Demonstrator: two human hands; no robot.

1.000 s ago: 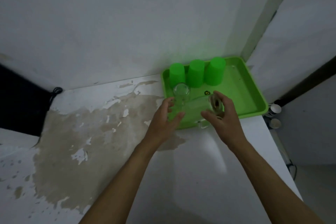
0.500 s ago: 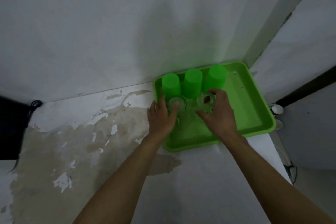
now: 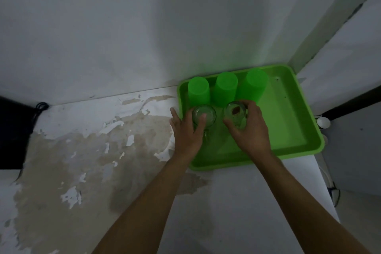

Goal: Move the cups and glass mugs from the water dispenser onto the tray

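Peeling paint and a wide brownish stain cover the worn white surface (image 3: 86, 150) across the lower left of the frame, and a dark object with a black cable (image 3: 40, 107) sits at the far left edge against the wall. Right of centre, a bright green tray (image 3: 288, 121) rests on that surface, pushed into the corner where two walls meet. Along the tray's upper edge three green cups stand upside down in a row: the left cup (image 3: 199, 93), the middle cup (image 3: 225, 87) and the right cup (image 3: 254, 85), each just beside the next. Below them, inside the tray, stand two clear glass mugs. The left hand (image 3: 188, 133) reaches over the tray's left rim and is clamped on the left glass mug (image 3: 204, 115), thumb laid across its top and fingers curled round its left side. Just to the right, the right hand (image 3: 250, 131) grips the right glass mug (image 3: 235, 112), thumb on its lower side and fingers over the far rim; a dark brownish spot shows inside it. Both mugs look upright, just below the cups. At the far right edge, beyond the tray, a small white round object (image 3: 323, 122) lies lower down.
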